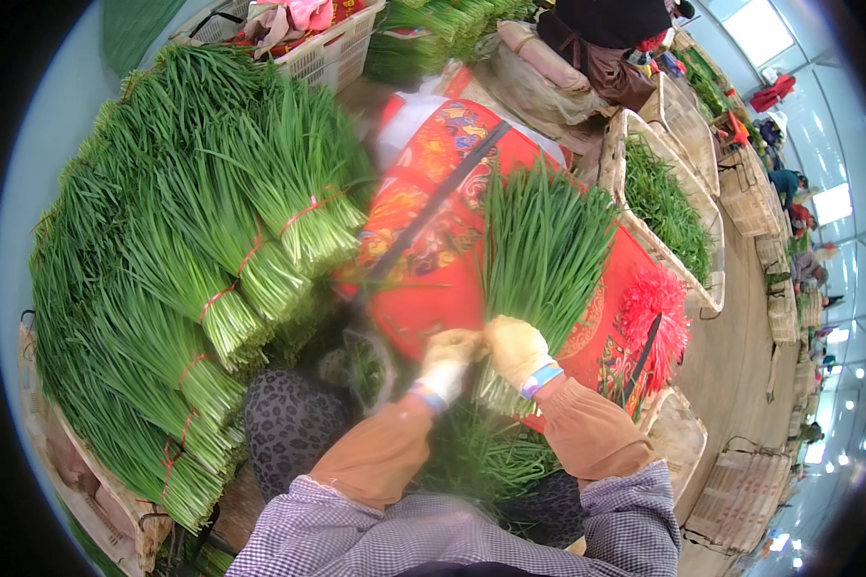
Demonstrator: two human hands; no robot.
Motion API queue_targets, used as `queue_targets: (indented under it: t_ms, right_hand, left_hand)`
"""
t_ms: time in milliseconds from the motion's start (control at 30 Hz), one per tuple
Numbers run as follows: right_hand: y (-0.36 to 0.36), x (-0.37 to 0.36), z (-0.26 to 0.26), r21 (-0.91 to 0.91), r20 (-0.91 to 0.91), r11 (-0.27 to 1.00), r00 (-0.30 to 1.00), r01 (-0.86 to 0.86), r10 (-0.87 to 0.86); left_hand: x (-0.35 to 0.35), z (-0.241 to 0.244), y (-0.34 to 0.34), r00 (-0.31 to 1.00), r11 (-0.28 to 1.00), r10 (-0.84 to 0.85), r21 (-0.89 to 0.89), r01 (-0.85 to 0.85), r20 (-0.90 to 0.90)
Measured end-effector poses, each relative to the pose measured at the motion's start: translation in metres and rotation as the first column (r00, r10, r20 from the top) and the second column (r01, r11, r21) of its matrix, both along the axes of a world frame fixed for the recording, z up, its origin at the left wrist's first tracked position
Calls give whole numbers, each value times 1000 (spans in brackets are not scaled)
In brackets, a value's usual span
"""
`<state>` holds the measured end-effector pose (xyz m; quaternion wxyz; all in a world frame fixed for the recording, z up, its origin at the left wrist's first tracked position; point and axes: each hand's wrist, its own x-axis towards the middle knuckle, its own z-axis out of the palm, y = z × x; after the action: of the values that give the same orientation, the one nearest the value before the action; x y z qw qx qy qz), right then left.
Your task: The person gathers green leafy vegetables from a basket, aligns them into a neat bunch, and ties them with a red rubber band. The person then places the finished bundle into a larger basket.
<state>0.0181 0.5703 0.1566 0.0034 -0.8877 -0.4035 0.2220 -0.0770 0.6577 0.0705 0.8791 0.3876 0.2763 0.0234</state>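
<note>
A loose-leaved bunch of green Chinese chives (pixel 545 241) lies on a red patterned cloth (pixel 422 306), its pale cut ends towards me. My right hand (pixel 519 351), in a pale glove, is curled over the stalks near those ends. Beside it, at the bunch's left edge, my left hand (pixel 449 355) is gloved too and blurred, with fingers bent. The fingertips of both hands meet or nearly meet; whatever may be pinched there is too small to tell. Loose green leaves (pixel 494 451) lie below my wrists, over my lap.
Tied chive bunches (pixel 187 288) are piled high on the left. A dark strap (pixel 440 202) crosses the cloth; a red tassel (pixel 655 324) sits at its right. A plastic crate (pixel 714 270) of greens stands on the right, another crate (pixel 332 54) behind. Other people work farther off.
</note>
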Motion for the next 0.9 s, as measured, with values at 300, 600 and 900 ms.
queue_targets:
  t_ms: [300, 600, 900]
  right_hand:
    - [-3, 1, 0, 71, 10, 997, 1000, -18, 18]
    - [-13, 2, -13, 56, 88, 998, 996, -17, 12]
    - [-51, -36, 26, 665, 22, 675, 895, 320, -446]
  left_hand:
    - [6, -4, 28, 948, 960, -278, 8, 280, 157]
    - [21, -2, 22, 917, 687, -392, 637, 348, -78]
    - [5, 9, 18, 963, 462, -239, 857, 229, -128]
